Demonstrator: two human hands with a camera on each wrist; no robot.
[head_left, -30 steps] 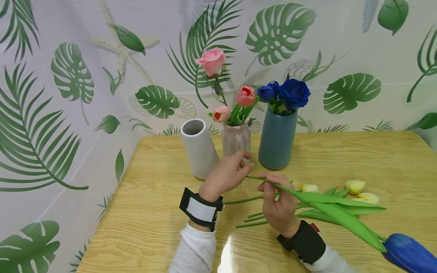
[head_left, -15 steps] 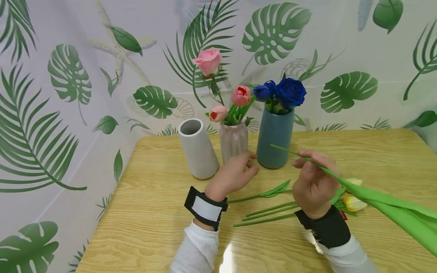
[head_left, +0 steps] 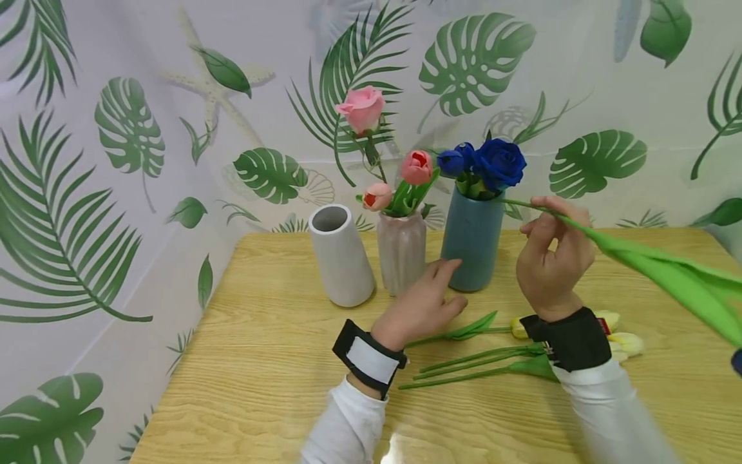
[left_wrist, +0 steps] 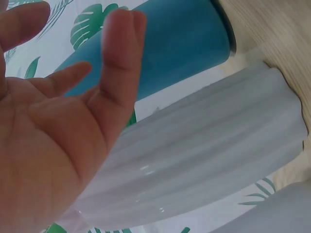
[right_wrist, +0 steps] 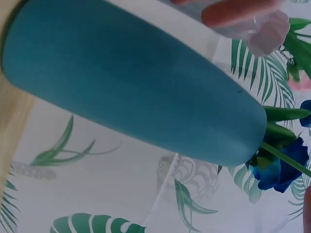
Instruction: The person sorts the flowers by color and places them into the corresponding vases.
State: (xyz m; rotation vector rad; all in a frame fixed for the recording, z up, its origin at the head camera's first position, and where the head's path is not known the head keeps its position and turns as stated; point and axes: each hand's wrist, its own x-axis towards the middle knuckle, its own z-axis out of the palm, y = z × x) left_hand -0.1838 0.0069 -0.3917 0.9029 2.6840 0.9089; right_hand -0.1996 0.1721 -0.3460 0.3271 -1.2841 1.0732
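My right hand (head_left: 556,258) pinches the thin green stem of a long artificial blue tulip (head_left: 655,264); its blue head barely shows at the head view's right edge. The stem's tip meets the mouth of the teal vase (head_left: 472,241), beside the blue roses (head_left: 500,164) standing in it. In the right wrist view, the stem (right_wrist: 286,159) crosses right at the rim of that vase (right_wrist: 131,82). My left hand (head_left: 423,303) holds nothing, its fingers spread low before the teal vase and the ribbed pinkish vase (left_wrist: 194,150).
A bare white vase (head_left: 342,264) stands at the left. Next to it, the ribbed vase bears a pink rose (head_left: 362,109) and pink tulips (head_left: 417,167). Several yellow tulips (head_left: 626,343) lie on the wooden table (head_left: 261,361), partly under the right wrist. Leaf-printed cloth hangs close behind.
My right hand has moved right and up with the tulip, bringing its stem tip from near the left hand to the teal vase's mouth. The left hand let go and shifted slightly right.
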